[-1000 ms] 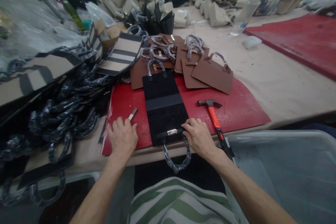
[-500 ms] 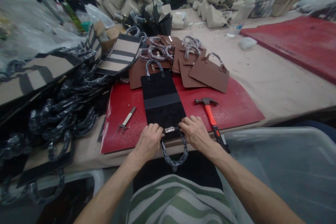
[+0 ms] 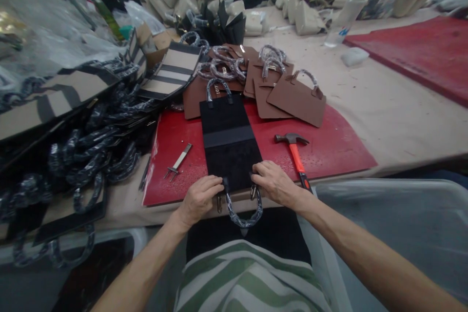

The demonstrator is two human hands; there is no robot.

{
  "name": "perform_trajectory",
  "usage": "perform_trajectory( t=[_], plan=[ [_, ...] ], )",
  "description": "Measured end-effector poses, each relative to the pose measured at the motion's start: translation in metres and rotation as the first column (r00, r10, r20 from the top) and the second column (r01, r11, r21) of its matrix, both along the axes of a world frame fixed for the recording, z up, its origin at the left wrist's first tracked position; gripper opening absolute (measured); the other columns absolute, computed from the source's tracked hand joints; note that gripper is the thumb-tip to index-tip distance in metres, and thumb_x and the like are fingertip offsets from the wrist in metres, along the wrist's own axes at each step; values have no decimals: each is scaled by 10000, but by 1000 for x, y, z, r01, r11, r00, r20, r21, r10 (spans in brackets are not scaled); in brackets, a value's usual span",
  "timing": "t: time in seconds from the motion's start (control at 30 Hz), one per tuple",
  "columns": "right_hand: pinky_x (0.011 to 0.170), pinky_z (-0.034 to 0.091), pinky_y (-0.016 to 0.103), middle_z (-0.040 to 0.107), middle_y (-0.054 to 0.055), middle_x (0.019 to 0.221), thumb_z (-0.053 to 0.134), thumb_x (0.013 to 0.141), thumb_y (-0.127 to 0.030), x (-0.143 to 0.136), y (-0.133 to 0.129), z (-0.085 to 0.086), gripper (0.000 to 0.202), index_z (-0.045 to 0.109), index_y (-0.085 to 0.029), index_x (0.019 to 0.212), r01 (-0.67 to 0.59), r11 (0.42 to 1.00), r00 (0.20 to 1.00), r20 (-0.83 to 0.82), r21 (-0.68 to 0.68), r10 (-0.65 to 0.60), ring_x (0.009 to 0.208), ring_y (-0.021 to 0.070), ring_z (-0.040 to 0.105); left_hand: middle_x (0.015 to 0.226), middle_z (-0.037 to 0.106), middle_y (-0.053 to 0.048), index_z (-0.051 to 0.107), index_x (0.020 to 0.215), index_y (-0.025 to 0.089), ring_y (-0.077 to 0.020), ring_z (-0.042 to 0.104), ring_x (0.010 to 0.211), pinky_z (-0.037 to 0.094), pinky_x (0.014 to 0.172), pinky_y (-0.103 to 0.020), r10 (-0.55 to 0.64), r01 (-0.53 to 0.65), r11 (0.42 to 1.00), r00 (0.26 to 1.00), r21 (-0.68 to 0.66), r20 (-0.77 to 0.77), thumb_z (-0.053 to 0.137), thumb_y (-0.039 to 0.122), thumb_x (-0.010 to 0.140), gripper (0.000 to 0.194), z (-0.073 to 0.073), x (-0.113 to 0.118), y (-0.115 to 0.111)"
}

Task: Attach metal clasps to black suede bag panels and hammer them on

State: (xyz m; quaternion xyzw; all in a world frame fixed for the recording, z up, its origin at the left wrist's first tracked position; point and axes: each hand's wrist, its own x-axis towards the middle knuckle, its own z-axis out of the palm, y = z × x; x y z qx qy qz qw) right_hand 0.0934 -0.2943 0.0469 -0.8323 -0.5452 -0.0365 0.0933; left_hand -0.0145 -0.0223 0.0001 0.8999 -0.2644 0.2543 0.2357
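Note:
A long black bag panel [image 3: 231, 156] lies flat, with a plastic-wrapped handle at each end. Its near handle [image 3: 245, 218] hangs over the table's front edge, between my hands. My left hand [image 3: 199, 197] is closed at the left near corner of the panel, thumb hidden. On the other side, my right hand [image 3: 272, 181] pinches the right near corner. A small metal loop [image 3: 253, 192] shows beside my right fingers, and a similar metal piece [image 3: 219, 204] hangs below my left fingertips.
The red mat [image 3: 175, 131] carries a two-pronged metal tool [image 3: 178, 162] at left and a claw hammer [image 3: 295, 153] at right. Brown bag panels [image 3: 298, 100] lie behind, and black wrapped handles [image 3: 87, 156] pile up at left. A plastic bin [image 3: 395, 224] stands at right.
The black strip with a metal plate between my hands no longer shows face up; metal pieces now hang beside each hand. My left hand has shifted slightly left. The whole view has shifted slightly.

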Motion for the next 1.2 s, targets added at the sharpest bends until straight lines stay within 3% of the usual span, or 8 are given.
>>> perform_trajectory(
  t=[0.17, 0.3, 0.63, 0.77, 0.87, 0.97, 1.07, 1.2],
  plan=[
    [953, 423, 412, 633, 110, 1079, 394, 939, -69, 3, -15, -23, 295, 669, -171, 903, -33, 969, 996, -71, 245, 52, 957, 226, 511, 1183, 718, -105, 705, 1118, 195, -210, 642, 1166, 561, 1013, -413, -38, 38, 999, 998, -7, -50, 470, 41, 883, 366, -3, -2, 4],
    [968, 435, 447, 638, 115, 1178, 378, 950, -88, -7, -18, -21, 334, 678, -171, 1072, 40, 927, 984, -177, 372, 28, 1038, 228, 533, 1231, 695, -113, 681, 1166, 194, -222, 625, 1194, 547, 1036, -435, -22, 21, 1000, 995, -9, -101, 510, 72, 878, 357, 2, -4, 2],
    [938, 411, 460, 606, 144, 1214, 523, 960, -284, -26, -5, -12, 296, 661, -141, 1180, 239, 918, 942, -306, 315, -141, 1059, 271, 539, 1324, 645, -137, 628, 1270, 191, -265, 583, 1265, 513, 1071, -491, -17, 3, 998, 976, -62, -218, 559, 179, 894, 383, 10, -12, -3],
    [927, 417, 464, 604, 154, 1219, 549, 950, -302, -23, -5, -14, 329, 633, -141, 1224, 250, 919, 944, -287, 306, -162, 1085, 290, 548, 1098, 732, -105, 684, 1106, 193, -211, 669, 1072, 554, 973, -410, 224, -268, 945, 948, -186, -228, 490, 179, 946, 252, 26, -9, 1],
    [911, 427, 467, 607, 156, 1209, 553, 952, -319, -18, -5, -19, 333, 630, -146, 1226, 229, 918, 961, -226, 325, -159, 1081, 299, 558, 957, 741, -79, 708, 973, 186, -200, 684, 928, 549, 886, -359, 525, -581, 802, 795, -137, -302, 502, 233, 944, 213, 41, 2, 29],
    [899, 438, 462, 614, 146, 1198, 552, 960, -340, -13, -6, -26, 321, 634, -163, 1215, 196, 911, 974, -178, 362, -138, 1077, 297, 571, 960, 752, -72, 729, 981, 171, -198, 692, 910, 530, 859, -310, 717, -799, 600, 514, 40, -471, 543, 261, 905, 221, 57, 14, 80],
    [889, 450, 457, 617, 132, 1202, 548, 966, -367, -10, -7, -30, 315, 640, -190, 1209, 190, 907, 977, -166, 376, -135, 1076, 297, 582, 985, 766, -81, 750, 1010, 153, -196, 702, 918, 512, 833, -269, 778, -841, 483, 284, 244, -561, 558, 285, 889, 263, 73, 19, 133],
    [870, 463, 458, 626, 120, 1190, 536, 964, -400, -6, -7, -35, 317, 653, -220, 1198, 187, 899, 979, -152, 396, -137, 1059, 302, 599, 993, 773, -100, 776, 951, 144, -213, 703, 960, 498, 817, -255, 811, -820, 433, 172, 375, -560, 589, 261, 847, 244, 84, 13, 173]
  ],
)
